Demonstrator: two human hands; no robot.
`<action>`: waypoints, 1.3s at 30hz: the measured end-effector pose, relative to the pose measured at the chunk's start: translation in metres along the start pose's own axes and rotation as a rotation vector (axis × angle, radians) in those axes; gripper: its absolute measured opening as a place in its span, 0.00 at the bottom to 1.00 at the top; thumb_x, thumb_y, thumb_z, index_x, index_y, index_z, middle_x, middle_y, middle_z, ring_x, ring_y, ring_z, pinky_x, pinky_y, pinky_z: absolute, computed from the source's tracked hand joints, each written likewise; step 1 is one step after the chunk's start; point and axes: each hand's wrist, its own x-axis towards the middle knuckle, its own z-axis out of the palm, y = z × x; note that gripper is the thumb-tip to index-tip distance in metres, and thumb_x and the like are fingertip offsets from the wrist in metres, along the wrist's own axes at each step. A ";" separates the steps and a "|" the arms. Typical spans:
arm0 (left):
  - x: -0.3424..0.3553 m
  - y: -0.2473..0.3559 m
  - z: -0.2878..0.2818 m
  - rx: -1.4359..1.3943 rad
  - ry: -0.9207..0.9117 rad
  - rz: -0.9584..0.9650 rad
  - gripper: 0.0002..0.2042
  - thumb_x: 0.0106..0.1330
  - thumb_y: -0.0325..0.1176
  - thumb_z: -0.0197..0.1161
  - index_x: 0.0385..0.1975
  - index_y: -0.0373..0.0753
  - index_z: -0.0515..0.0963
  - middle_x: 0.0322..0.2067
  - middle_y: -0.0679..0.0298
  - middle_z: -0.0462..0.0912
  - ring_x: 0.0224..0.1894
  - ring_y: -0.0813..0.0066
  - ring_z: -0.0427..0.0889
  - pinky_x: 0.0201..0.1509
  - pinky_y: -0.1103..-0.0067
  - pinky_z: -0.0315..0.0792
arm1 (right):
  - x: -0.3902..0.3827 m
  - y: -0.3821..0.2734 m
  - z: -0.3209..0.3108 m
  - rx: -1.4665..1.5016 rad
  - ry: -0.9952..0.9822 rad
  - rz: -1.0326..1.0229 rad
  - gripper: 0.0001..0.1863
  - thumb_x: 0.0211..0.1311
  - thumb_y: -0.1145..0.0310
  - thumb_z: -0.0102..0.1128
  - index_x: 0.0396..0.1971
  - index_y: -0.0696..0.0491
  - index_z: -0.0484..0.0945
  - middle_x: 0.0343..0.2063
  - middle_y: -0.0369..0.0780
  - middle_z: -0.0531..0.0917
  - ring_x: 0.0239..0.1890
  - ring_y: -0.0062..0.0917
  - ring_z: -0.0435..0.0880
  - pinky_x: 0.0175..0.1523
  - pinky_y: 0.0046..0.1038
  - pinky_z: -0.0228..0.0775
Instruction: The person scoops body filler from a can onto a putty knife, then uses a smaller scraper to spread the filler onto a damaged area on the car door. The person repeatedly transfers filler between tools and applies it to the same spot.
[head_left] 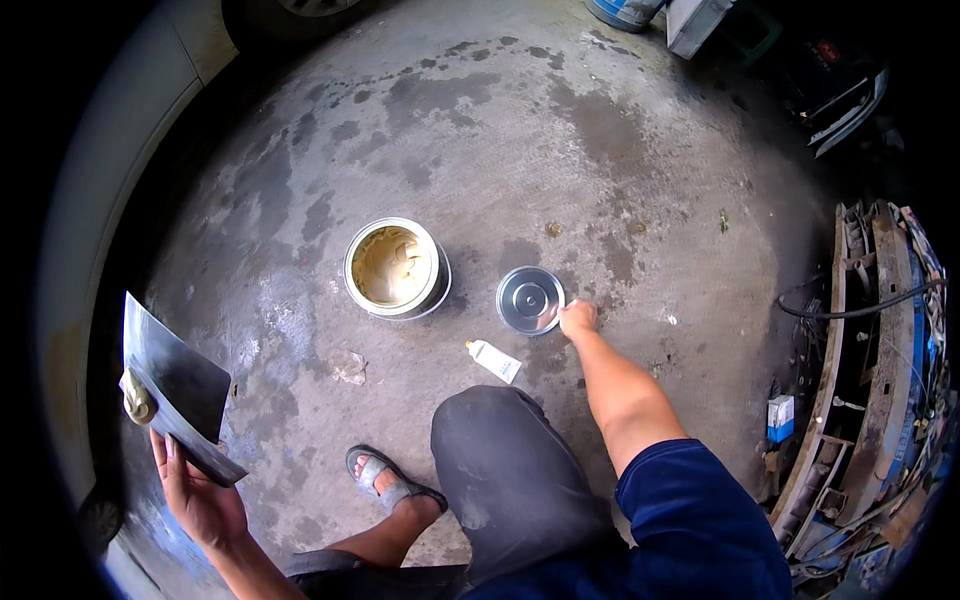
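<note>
My left hand [205, 500] holds up a grey, flat, angular board [185, 375] at the left. A lump of beige paste [138, 398] clings to the board's left edge. My right hand [578, 318] reaches forward, its fingers closed at the right rim of a round, shiny metal lid [531, 299]. The lid is low over or on the floor; I cannot tell which. Left of it stands an open can [441, 288], its wire handle hanging down, with beige paste [390, 268] inside. A white tube [495, 361] with a yellowish tip lies between the lid and my knee.
A light-coloured car [110, 150] borders the left side. At the right lie long car-part strips [865, 340] and a small blue-and-white box [781, 418]. A blue-and-white bucket [625, 12] stands at the far end. A crumpled scrap [347, 366] lies on the stained concrete floor [420, 130].
</note>
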 end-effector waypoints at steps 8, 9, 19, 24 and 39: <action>-0.013 0.013 0.010 0.099 0.072 0.018 0.23 0.71 0.26 0.46 0.65 0.31 0.55 0.56 0.52 0.73 0.56 0.66 0.76 0.62 0.71 0.69 | -0.001 -0.005 -0.002 -0.055 -0.034 0.065 0.25 0.55 0.53 0.63 0.42 0.61 0.81 0.48 0.53 0.79 0.52 0.42 0.79 0.57 0.37 0.72; -0.016 0.013 0.008 0.103 0.063 0.009 0.23 0.71 0.25 0.47 0.65 0.31 0.56 0.56 0.53 0.73 0.56 0.66 0.76 0.62 0.72 0.69 | -0.002 -0.004 0.002 -0.065 -0.026 0.067 0.24 0.55 0.54 0.63 0.42 0.60 0.81 0.48 0.53 0.79 0.52 0.42 0.79 0.57 0.37 0.72; -0.012 0.003 0.010 -0.008 0.107 -0.011 0.22 0.70 0.25 0.48 0.64 0.30 0.59 0.54 0.53 0.75 0.55 0.68 0.77 0.61 0.72 0.70 | -0.028 -0.047 -0.059 0.292 0.224 -0.358 0.16 0.47 0.69 0.64 0.38 0.57 0.78 0.31 0.45 0.81 0.35 0.41 0.81 0.42 0.38 0.74; -0.010 0.005 0.006 -0.001 0.126 0.006 0.21 0.69 0.25 0.49 0.62 0.30 0.61 0.52 0.54 0.77 0.52 0.70 0.79 0.59 0.74 0.71 | -0.106 -0.151 -0.129 0.028 0.481 -1.121 0.14 0.52 0.71 0.62 0.40 0.56 0.78 0.30 0.41 0.76 0.36 0.37 0.78 0.38 0.38 0.74; -0.031 0.019 -0.015 -0.011 0.187 0.037 0.21 0.70 0.26 0.47 0.62 0.31 0.60 0.52 0.54 0.77 0.54 0.70 0.78 0.61 0.74 0.70 | -0.144 -0.230 -0.040 -0.035 0.269 -1.750 0.08 0.52 0.70 0.55 0.33 0.54 0.77 0.28 0.36 0.75 0.35 0.30 0.76 0.37 0.31 0.68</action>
